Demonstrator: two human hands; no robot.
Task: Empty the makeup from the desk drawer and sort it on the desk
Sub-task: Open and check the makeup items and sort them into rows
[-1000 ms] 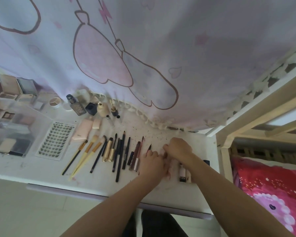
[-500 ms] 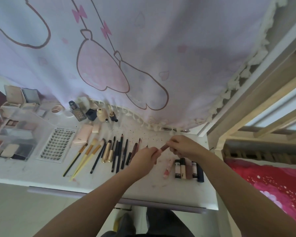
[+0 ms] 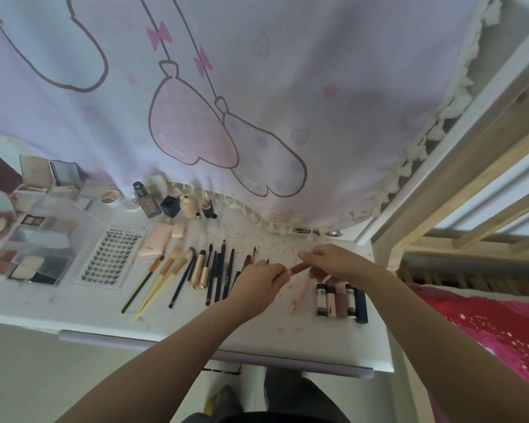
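Note:
Both hands hold one brown-red lip tube [image 3: 300,266] a little above the white desk [image 3: 257,325]. My left hand [image 3: 258,277] pinches its left end and my right hand [image 3: 333,262] grips its right end. Below them a pink tube [image 3: 300,290] lies on the desk. To the right, several short tubes [image 3: 339,299] lie side by side. Left of my hands, pencils and liners [image 3: 219,276], two gold tubes [image 3: 199,270] and brushes [image 3: 159,277] lie in a row.
A lash card [image 3: 109,259], a clear organiser with palettes [image 3: 34,248], open compacts [image 3: 48,178] and small bottles [image 3: 171,204] fill the desk's left and back. A printed curtain [image 3: 226,102] hangs behind. A wooden bed frame [image 3: 458,184] and red bedding [image 3: 501,331] lie right.
My hands have risen from the desk surface with the brown-red tube held between them. The row of short tubes they covered now shows.

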